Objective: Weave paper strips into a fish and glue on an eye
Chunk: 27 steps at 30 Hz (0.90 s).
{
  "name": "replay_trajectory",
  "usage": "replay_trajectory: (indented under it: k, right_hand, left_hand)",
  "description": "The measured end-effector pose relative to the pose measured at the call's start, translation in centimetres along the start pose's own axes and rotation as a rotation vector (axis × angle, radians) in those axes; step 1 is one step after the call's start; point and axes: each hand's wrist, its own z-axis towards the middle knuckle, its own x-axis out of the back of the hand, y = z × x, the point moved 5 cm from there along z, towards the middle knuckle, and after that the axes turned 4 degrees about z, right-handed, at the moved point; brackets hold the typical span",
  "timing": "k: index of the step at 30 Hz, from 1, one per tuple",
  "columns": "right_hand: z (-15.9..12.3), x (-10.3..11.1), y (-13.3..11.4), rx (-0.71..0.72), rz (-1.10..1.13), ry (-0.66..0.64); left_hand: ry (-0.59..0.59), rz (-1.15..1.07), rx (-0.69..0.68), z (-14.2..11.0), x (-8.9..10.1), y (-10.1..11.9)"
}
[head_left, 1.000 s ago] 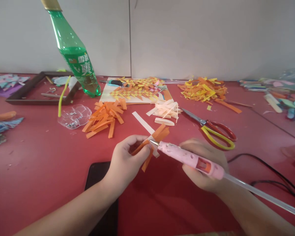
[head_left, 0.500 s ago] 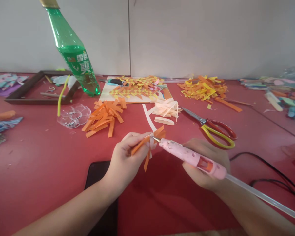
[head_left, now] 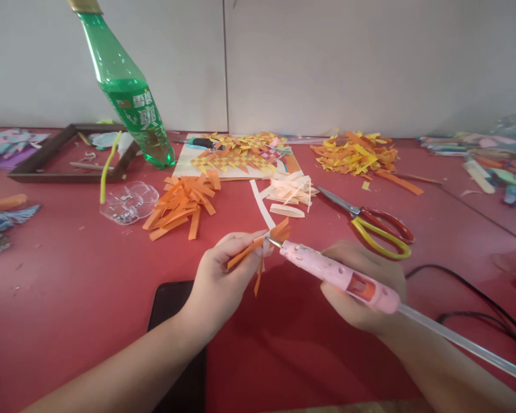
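Between the thumb and fingers of my left hand [head_left: 226, 269] are pinched several orange and pale paper strips [head_left: 279, 230], crossing one another. My right hand [head_left: 365, 287] is wrapped round a pink hot glue gun [head_left: 327, 267], with a clear glue stick [head_left: 464, 341] sticking out of its back end. The gun's metal tip meets the strips beside my left thumb; whether glue is coming out is too small to tell. Beyond my hands lie a pile of orange strips [head_left: 183, 203] and a pile of pale peach strips [head_left: 290, 189].
Scissors [head_left: 376, 229] with red and yellow handles lie at right, near a black cable [head_left: 477, 295]. A black phone [head_left: 172, 304] lies under my left forearm. Further back stand a green bottle [head_left: 129, 103], a dark frame [head_left: 38, 155], a clear bead dish [head_left: 129, 203] and woven paper [head_left: 236, 158].
The glue gun and my right hand have shifted slightly to the right. The held paper strips have turned a little; my left hand keeps its pinch.
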Motion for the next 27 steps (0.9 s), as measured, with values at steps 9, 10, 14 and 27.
replay_trajectory:
  k: [9, 10, 14, 27]
  right_hand:
    - [-0.5, -0.14, 0.43, -0.016, -0.017, -0.003]
    - [-0.52, -0.15, 0.43, -0.019, -0.019, -0.003]
    - [-0.45, -0.11, 0.41, -0.032, -0.059, -0.009]
    - [0.0, 0.08, -0.02, -0.058, -0.061, -0.02]
  left_hand:
    - [0.005, -0.027, 0.03, 0.17, -0.08, -0.54]
    - [0.008, -0.024, 0.028, 0.16, -0.04, -0.52]
    - [0.008, 0.002, 0.008, 0.07, 0.1, -0.36]
    - [0.023, -0.018, 0.042, -0.02, 0.13, -0.75]
